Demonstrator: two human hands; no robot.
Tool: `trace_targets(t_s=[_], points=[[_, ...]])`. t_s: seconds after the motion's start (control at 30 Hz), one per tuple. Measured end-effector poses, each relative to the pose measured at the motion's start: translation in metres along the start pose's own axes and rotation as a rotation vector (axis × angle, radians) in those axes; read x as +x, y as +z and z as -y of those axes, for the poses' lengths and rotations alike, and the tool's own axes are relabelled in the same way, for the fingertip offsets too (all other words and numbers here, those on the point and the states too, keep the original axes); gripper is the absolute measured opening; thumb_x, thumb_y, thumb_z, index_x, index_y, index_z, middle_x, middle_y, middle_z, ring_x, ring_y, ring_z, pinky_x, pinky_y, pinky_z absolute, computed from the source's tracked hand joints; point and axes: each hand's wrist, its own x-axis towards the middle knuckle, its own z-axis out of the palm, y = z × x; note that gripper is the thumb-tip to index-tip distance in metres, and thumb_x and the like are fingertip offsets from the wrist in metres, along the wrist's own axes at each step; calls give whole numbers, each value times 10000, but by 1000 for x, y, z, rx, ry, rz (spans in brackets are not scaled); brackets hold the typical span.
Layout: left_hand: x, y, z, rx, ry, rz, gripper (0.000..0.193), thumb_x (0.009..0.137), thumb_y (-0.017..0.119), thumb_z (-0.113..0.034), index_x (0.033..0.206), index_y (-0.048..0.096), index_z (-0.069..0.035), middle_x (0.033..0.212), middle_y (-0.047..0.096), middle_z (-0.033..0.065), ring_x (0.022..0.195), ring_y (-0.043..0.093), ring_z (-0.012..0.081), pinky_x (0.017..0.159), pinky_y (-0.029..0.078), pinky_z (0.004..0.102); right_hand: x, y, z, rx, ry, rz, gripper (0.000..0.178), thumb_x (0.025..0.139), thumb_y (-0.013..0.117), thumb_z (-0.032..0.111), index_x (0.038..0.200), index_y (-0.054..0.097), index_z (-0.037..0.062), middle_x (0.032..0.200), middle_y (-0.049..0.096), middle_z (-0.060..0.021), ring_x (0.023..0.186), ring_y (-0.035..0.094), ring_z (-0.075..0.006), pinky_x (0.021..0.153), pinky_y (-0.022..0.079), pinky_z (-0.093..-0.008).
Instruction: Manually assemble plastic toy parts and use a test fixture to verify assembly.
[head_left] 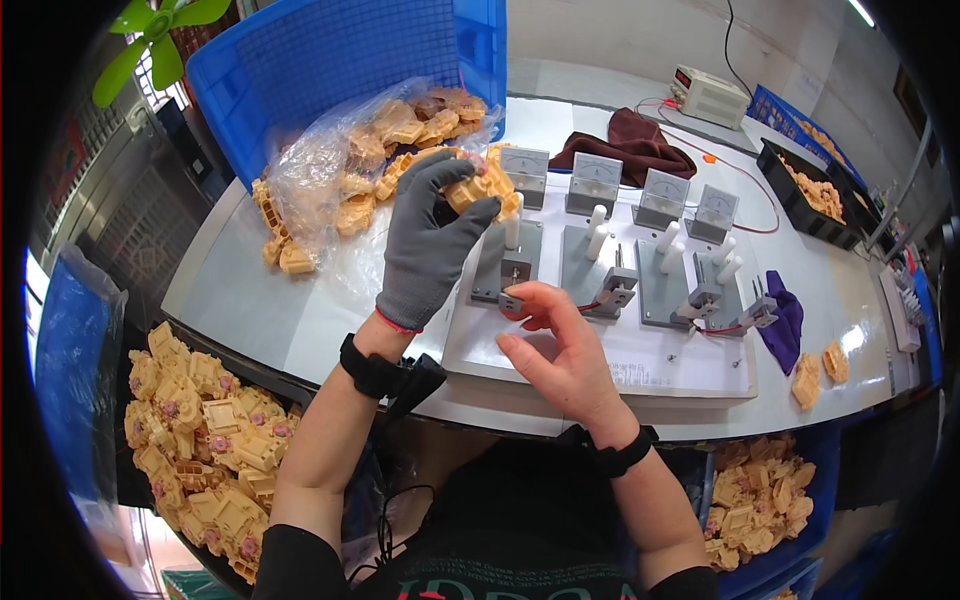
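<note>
In its grey glove, my left hand (430, 235) grips a yellow-orange moulded plastic part (483, 188) between thumb and fingers. The part is above the leftmost test fixture (490, 262), close to that fixture's white post (513, 230). My bare right hand (568, 355) is at the front of the same fixture. Its index fingertip touches the small grey block (513, 301) there, while the thumb stands apart with nothing seen between them. Behind the fixture is an analog meter (525, 170) with a pale dial.
More fixtures (660, 285) with posts and meters line up to the right on a white board (600, 370). A blue bin (250, 110) and a plastic bag of parts (330, 170) lie at the back left. Parts fill a container (205, 440) at lower left. A purple cloth (782, 325) lies right.
</note>
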Motion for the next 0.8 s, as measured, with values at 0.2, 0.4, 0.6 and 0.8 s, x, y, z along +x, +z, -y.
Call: trace_targets(t_s=[0.2,0.4,0.6,0.8], points=[[14,-2,-8,236,170,248,427,838,770,-86,1224,586,-80,1331,486,123,1215,534,227,970,513,325,-1,-1,4,-6,-8,2,461,849,746,171,1263,568,71,1141,631,-75,1025,611,-185,878,489,-317],[3,-10,-22,146,36,407,256,887,702,-65,1140,664,-79,1337,504,138,1172,593,240,923,543,307,0,-2,0,-19,-63,3,467,856,741,205,1268,564,74,1141,622,-81,1020,612,-196,871,490,-321],[-1,-19,-32,258,-38,563,225,998,556,-150,1166,667,-48,1406,504,149,1293,515,259,1055,432,357,-2,-2,1,-10,-82,-4,472,855,741,219,1264,562,64,1127,618,-104,1015,616,-214,879,494,-326],[-2,-23,-45,316,-26,560,376,998,565,-267,1348,562,-129,1438,510,155,1204,597,310,969,497,367,-2,0,2,-40,-129,-15,482,852,745,226,1258,560,44,1116,622,-124,1008,620,-230,891,498,-339]])
